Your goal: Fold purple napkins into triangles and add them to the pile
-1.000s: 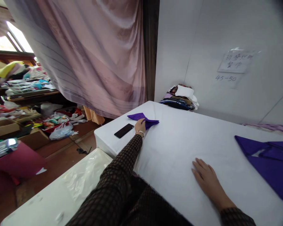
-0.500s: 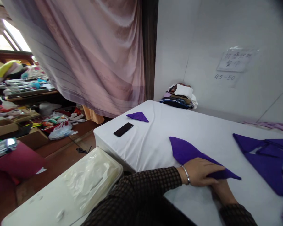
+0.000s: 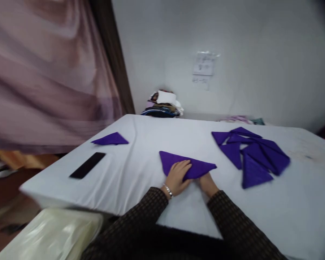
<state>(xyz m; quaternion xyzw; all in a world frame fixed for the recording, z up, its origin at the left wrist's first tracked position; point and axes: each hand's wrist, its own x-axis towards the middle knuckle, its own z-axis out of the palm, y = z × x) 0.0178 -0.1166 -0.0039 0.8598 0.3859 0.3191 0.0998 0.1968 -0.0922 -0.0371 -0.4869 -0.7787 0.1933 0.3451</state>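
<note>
A folded purple cloth [image 3: 197,168] lies near the middle of the white-covered table [image 3: 151,133], its long straight edge facing away from me. My left hand [image 3: 178,176], with a silver bracelet at the wrist, rests on the cloth's left part, fingers extended and slightly spread. At the cloth's near edge, my right hand [image 3: 207,184] has its fingers hidden beneath the fabric, so its grip cannot be made out. Several folded purple cloths [image 3: 256,151] overlap in a pile to the right. Another small purple cloth [image 3: 111,139] lies at the left.
A black phone [image 3: 88,165] lies on the table's left side. Folded clothes [image 3: 164,104] are heaped at the far edge by the wall, below a paper sign [image 3: 204,65]. A plastic-covered white surface [image 3: 62,231] stands at the lower left. A pink curtain [image 3: 48,72] hangs at the left.
The view has swung right, bringing the whole purple pile into sight. My left hand no longer lies across my right; the two are now side by side at the cloth.
</note>
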